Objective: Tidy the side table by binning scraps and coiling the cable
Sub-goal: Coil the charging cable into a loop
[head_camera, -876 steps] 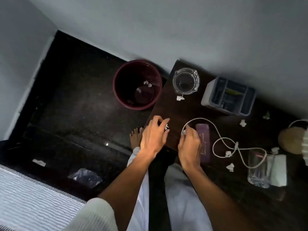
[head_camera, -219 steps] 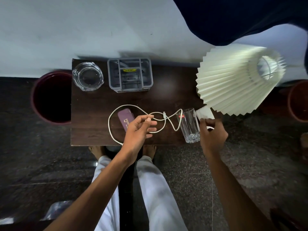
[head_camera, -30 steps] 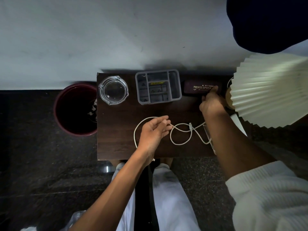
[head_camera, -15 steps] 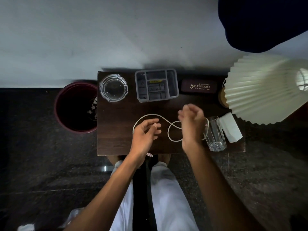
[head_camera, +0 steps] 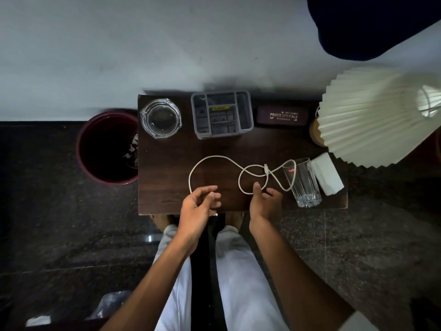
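Head view: white cable point(head_camera: 214, 158) sprawled in loose loops across side table point(head_camera: 162, 187). Left hand point(head_camera: 198, 206) half-curled around one end, plug poking out below. Right hand point(head_camera: 265, 201) spread, thumb touching middle loop. Best gathered in even turns, clear of glass point(head_camera: 303, 185).

Cable point(head_camera: 216, 159) lies on table point(head_camera: 164, 177) before organizer point(head_camera: 222, 114), bin point(head_camera: 105, 149) left.

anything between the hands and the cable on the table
Nothing visible does. The left hand and right hand are already at the white cable. Its far loop runs behind the drinking glass, which could snag coiling.
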A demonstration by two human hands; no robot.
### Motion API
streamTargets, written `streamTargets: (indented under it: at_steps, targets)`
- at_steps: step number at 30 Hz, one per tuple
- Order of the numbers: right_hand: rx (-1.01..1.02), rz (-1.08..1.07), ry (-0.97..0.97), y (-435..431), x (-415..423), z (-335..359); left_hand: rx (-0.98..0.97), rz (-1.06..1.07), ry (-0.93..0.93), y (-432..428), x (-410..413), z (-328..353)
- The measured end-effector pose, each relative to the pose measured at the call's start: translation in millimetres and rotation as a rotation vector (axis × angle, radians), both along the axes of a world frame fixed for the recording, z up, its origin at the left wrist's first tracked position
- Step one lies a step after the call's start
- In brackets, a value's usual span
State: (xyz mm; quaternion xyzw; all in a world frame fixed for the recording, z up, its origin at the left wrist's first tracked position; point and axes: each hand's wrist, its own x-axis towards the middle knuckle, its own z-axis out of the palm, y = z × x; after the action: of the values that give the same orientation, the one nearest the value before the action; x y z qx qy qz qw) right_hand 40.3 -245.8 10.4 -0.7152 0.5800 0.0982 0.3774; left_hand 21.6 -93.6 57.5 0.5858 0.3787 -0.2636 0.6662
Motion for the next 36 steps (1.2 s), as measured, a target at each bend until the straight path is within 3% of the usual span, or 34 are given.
streamTargets:
  at_steps: [8,13,22,28,31,36]
  targets:
    - [0.000,0.044,0.042,-6,15,-16,-0.047,-0.011,0.018,3,-7,4]
    - [0.085,0.111,-0.058,3,0,1,-0.058,-0.002,0.018,12,-7,8]
    - [-0.066,0.773,-0.451,36,-44,86,-0.007,0.011,-0.134,28,-2,38]
    - [-0.012,0.993,-0.631,51,-40,157,-0.094,0.061,-0.263,57,16,98]
    - [0.021,1.079,-0.771,52,-35,197,-0.111,-0.147,-0.381,77,22,142]
    - [0.040,1.254,-0.849,41,-25,266,-0.079,-0.620,-0.528,95,20,222]
